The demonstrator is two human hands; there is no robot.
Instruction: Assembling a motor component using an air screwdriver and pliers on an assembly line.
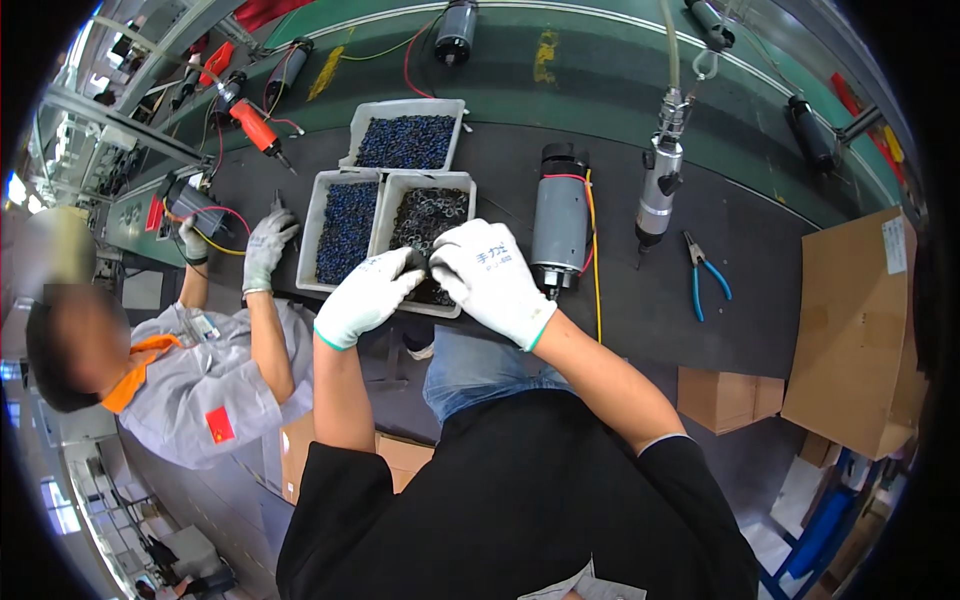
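Both of my hands wear white gloves and meet over the near edge of a white tray (424,180) of small dark and silvery rings that look like washers (425,215). My left hand (368,295) is closed, with thumb and fingertips pinched together. Close beside it, my right hand (492,278) has its fingers curled and pressed together. Whatever sits between the fingertips is too small or hidden to make out. A grey cylindrical motor (560,215) with red and yellow wires stands right of my right hand.
Two more white trays hold small dark-blue parts (405,142), (345,225). Blue-handled pliers (710,280) lie at right, beyond a hanging power screwdriver (658,190). A red screwdriver (255,128) hangs at left near a co-worker's gloved hand (268,248). Cardboard boxes (850,310) stand far right.
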